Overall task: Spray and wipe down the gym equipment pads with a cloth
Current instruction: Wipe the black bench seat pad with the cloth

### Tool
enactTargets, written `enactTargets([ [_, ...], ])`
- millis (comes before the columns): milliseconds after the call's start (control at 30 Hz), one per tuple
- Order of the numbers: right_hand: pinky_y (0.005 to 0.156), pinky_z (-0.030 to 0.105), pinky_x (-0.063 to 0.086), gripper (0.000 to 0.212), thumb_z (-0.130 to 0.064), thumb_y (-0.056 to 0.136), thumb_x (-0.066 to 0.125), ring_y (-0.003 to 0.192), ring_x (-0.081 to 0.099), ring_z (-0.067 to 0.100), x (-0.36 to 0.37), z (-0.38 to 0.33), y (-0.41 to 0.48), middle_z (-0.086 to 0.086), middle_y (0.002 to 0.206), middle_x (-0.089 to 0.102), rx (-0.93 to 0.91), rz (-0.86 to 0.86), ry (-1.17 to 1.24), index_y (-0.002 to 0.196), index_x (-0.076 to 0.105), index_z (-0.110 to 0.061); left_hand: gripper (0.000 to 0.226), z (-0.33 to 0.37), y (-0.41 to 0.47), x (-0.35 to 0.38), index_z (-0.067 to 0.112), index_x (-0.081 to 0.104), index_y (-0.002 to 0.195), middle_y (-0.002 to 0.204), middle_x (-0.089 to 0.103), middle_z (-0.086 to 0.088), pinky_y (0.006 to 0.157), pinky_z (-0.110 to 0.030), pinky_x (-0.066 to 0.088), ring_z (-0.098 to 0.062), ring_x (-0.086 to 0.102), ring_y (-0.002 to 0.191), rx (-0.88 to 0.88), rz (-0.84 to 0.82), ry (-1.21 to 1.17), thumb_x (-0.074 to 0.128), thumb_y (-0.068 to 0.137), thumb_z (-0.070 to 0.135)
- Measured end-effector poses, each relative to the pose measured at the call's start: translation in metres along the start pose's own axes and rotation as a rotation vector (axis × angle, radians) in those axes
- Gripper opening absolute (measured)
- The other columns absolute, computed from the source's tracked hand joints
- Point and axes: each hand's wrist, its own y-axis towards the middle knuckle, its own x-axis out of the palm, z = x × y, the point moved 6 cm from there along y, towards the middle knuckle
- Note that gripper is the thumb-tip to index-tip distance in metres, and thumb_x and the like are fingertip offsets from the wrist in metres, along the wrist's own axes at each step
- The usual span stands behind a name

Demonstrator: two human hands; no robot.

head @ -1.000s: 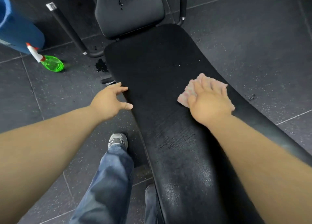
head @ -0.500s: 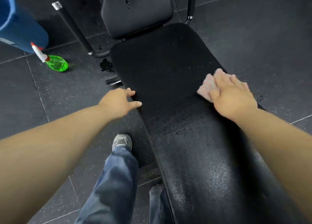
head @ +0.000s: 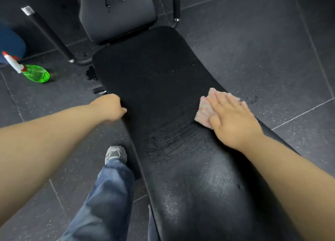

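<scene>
Bench pad [head: 163, 95] — long and black, running away from me between my two hands. It is shiny and finely speckled on my side of the fingers, streaky level with them and dull black beyond the fingertips. Dark rubber floor tiles [head: 253, 50] spread out to either side of my hands. Ahead of my fingertips, just past the pad's far end, a grey pad [head: 117, 14] tilts up, with a few dark drip lines on its face. My jeans leg [head: 108, 195] hangs below my left hand, beside the pad's left edge. Far out to the left of my left fingers a blue rounded shape [head: 10, 41] sits at the frame's edge, and I can't tell what it is. A black frame tube [head: 52, 37] slants across the floor between that shape and the grey pad.

Right hand [head: 233, 121] — flat, fingers straight and a little spread, pressing the cloth [head: 204, 110] down near the pad's right edge. My left hand [head: 108, 106] sits at the pad's left edge with its fingers curled in and the thumb tip touching the edge. Whether those fingers hook onto the pad, I can't tell. The cloth is pink and lies under my right fingers, showing on the thumb side and just ahead of the fingertips. A green spray bottle [head: 35, 74] with a white-and-red nozzle is on the floor, well apart to the left of my left fingers. My grey shoe [head: 115, 152] stands on the tile below my left hand.
</scene>
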Motion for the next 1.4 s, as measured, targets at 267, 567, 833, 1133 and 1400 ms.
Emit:
enactTargets([
  [267, 0.123, 0.033, 0.004, 0.051, -0.032, 0.102, 0.022, 0.15, 0.011, 0.008, -0.013, -0.014, -0.039, -0.005, 0.163, 0.019, -0.077, 0.096, 0.649, 0.152, 0.031, -0.029, 0.052, 0.127, -0.072, 0.016, 0.039, 0.022, 0.153, 0.165, 0.006, 0.005, 0.117, -0.022, 0.003, -0.011, 0.004, 0.151, 0.518, 0.134, -0.51, 0.032, 0.103, 0.047],
  [567, 0.12, 0.048, 0.004, 0.051, -0.028, 0.105, 0.023, 0.152, 0.004, 0.022, -0.003, 0.0, 0.007, -0.001, 0.165, 0.012, -0.061, 0.061, 0.098, 0.156, 0.019, -0.025, 0.055, 0.1, -0.126, 0.092, 0.034, 0.022, 0.154, 0.164, 0.008, 0.01, 0.122, -0.037, -0.004, -0.008, 0.0, 0.151, 1.047, 0.222, 0.032, 0.018, 0.102, 0.053],
  [833, 0.121, 0.048, 0.007, 0.051, -0.033, 0.103, 0.022, 0.152, 0.007, 0.021, 0.007, -0.03, 0.042, -0.006, 0.164, 0.016, -0.065, 0.144, 0.031, 0.155, 0.023, -0.029, 0.05, 0.045, 0.065, -0.001, 0.03, 0.045, 0.141, 0.114, 0.051, 0.001, 0.096, -0.043, 0.034, -0.027, 0.045, 0.126, 0.309, 0.449, -0.102, 0.017, 0.102, 0.047],
  [1133, 0.121, 0.047, 0.008, 0.051, -0.033, 0.103, 0.022, 0.152, 0.009, 0.019, 0.004, -0.03, 0.041, -0.008, 0.163, 0.018, -0.044, 0.135, 0.061, 0.154, 0.027, -0.031, 0.053, 0.084, -0.109, 0.101, 0.035, 0.031, 0.151, 0.161, 0.025, 0.001, 0.12, -0.041, 0.012, -0.018, 0.014, 0.151, 0.905, 0.097, -0.069, 0.026, 0.101, 0.052],
  [1400, 0.121, 0.046, 0.006, 0.051, -0.035, 0.103, 0.023, 0.152, 0.009, 0.019, 0.005, -0.03, 0.041, -0.009, 0.163, 0.018, -0.041, 0.146, 0.043, 0.154, 0.026, -0.032, 0.052, 0.028, 0.08, -0.003, 0.038, 0.041, 0.139, 0.117, 0.048, 0.006, 0.099, -0.048, 0.034, -0.025, 0.046, 0.126, 0.511, 0.492, -0.12, 0.013, 0.099, 0.056],
])
